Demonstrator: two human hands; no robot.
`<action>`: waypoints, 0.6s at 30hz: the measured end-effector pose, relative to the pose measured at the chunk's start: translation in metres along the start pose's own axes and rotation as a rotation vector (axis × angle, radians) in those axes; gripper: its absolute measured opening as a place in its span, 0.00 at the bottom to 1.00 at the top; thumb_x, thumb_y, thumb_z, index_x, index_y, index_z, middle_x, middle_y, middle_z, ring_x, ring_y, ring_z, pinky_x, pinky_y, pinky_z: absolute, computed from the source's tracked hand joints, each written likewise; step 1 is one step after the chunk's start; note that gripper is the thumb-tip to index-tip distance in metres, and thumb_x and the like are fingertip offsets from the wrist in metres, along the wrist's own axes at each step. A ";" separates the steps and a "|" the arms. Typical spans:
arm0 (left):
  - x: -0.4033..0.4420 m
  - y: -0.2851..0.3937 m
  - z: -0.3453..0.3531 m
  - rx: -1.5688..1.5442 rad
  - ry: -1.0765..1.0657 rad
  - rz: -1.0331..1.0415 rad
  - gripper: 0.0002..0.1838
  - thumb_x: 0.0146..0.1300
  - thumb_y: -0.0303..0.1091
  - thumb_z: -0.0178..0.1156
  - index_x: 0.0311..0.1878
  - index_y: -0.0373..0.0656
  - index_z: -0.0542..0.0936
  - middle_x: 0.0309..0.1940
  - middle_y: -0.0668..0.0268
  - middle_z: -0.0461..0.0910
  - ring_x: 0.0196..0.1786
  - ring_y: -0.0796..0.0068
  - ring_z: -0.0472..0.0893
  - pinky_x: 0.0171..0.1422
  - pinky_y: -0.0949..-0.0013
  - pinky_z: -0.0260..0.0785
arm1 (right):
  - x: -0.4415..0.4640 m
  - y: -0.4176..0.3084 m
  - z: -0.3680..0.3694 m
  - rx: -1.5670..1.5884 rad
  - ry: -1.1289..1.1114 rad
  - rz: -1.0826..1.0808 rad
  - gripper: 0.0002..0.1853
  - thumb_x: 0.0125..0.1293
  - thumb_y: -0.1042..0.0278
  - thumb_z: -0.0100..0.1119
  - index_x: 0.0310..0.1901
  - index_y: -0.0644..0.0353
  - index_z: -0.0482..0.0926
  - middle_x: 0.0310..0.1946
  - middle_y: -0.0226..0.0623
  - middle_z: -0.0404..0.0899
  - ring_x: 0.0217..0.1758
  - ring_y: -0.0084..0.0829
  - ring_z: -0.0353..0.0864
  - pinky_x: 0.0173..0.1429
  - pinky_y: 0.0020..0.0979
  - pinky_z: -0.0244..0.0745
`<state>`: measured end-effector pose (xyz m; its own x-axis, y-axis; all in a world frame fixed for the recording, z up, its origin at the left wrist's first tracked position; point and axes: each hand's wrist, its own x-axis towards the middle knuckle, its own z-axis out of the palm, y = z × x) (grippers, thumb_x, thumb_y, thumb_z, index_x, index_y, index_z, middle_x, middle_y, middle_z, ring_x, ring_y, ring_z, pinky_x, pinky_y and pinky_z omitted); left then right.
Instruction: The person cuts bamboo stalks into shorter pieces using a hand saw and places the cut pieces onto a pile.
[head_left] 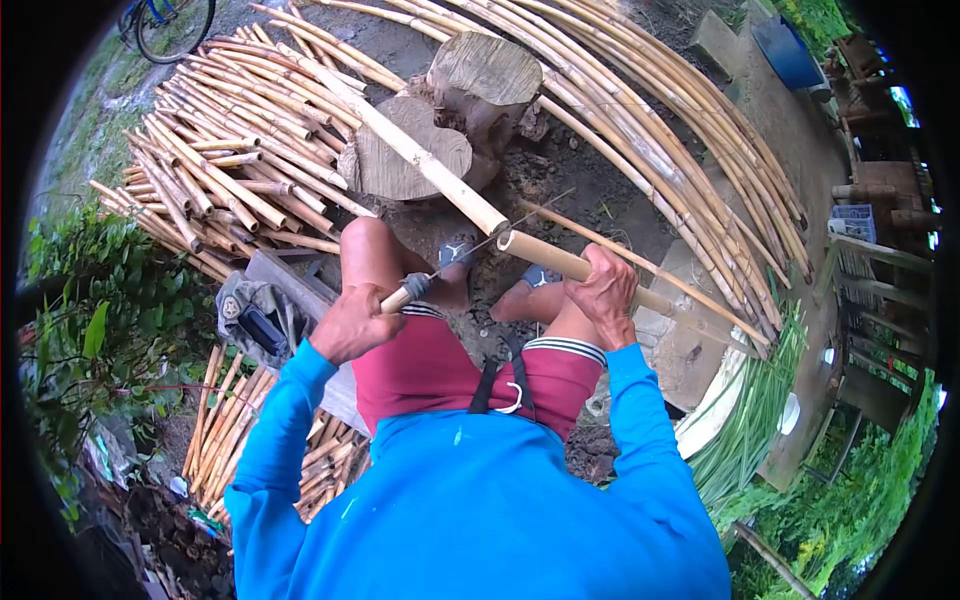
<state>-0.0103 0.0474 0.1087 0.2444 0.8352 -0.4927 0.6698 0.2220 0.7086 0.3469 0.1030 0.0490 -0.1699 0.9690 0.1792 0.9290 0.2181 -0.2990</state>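
Over the right thigh [574, 318], the right hand [606, 290] grips a bamboo pole [548, 257], likely light, stiff, best held behind its open end; the left hand [352, 326] clasps a tool handle [397, 299].

Dark ground [570, 190] bears bamboo poles [655, 130] and cut wood [485, 68].

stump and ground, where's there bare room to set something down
The farther cut face of the stump looks bare, and the dark soil between stump and long poles looks mostly open. Crowded: the left, with piled cut bamboo, and between left hand and right hand, where tool meets pole.
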 end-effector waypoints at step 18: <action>-0.005 -0.029 0.046 -0.188 -0.045 -0.046 0.17 0.52 0.40 0.59 0.32 0.31 0.75 0.26 0.42 0.77 0.32 0.43 0.79 0.41 0.47 0.68 | -0.131 0.064 -0.010 1.338 0.321 1.135 0.22 0.63 0.46 0.61 0.39 0.62 0.78 0.39 0.40 0.78 0.40 0.38 0.77 0.46 0.33 0.75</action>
<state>0.0015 0.0136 0.0672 0.2506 0.7998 -0.5454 0.5391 0.3526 0.7648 0.4322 -0.0113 0.0159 0.5177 0.6737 -0.5274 -0.3689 -0.3804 -0.8480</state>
